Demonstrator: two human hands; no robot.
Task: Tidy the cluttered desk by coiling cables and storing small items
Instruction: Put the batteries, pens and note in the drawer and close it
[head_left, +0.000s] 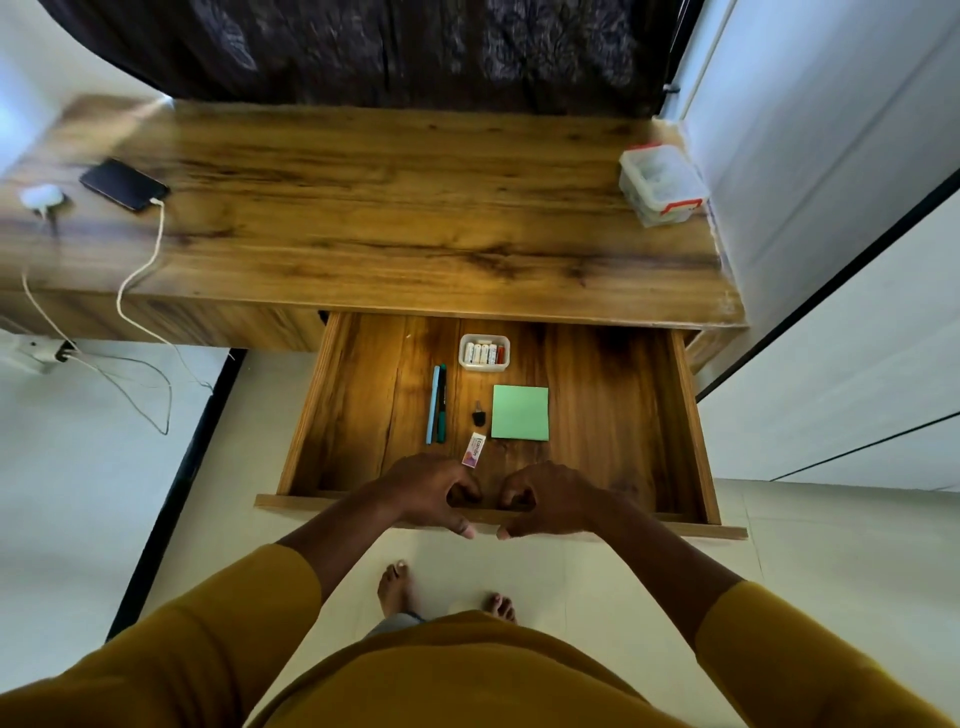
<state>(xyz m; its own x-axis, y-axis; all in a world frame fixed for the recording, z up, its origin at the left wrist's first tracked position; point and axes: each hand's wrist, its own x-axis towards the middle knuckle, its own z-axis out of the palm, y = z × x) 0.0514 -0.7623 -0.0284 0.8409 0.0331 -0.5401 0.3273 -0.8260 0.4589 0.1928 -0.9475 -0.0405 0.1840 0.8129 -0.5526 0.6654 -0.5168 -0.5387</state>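
Observation:
The wooden drawer (691, 415) under the desk stands pulled out. Inside lie a small clear tray of batteries (484, 353), two pens (436, 402) side by side, a green pad of sticky notes (520, 413), a small black clip (479, 414) and a white eraser (474, 450). My left hand (431, 491) and my right hand (550, 499) both grip the drawer's front panel (727, 531), fingers curled over its top edge and thumbs on the outer face.
On the desk top (389, 218) a black phone (123, 184) is plugged into a white cable (136, 275) at the left, beside white earbuds (41, 198). A clear plastic box (662, 183) with red clips stands at the right. Cables trail onto the floor at the left.

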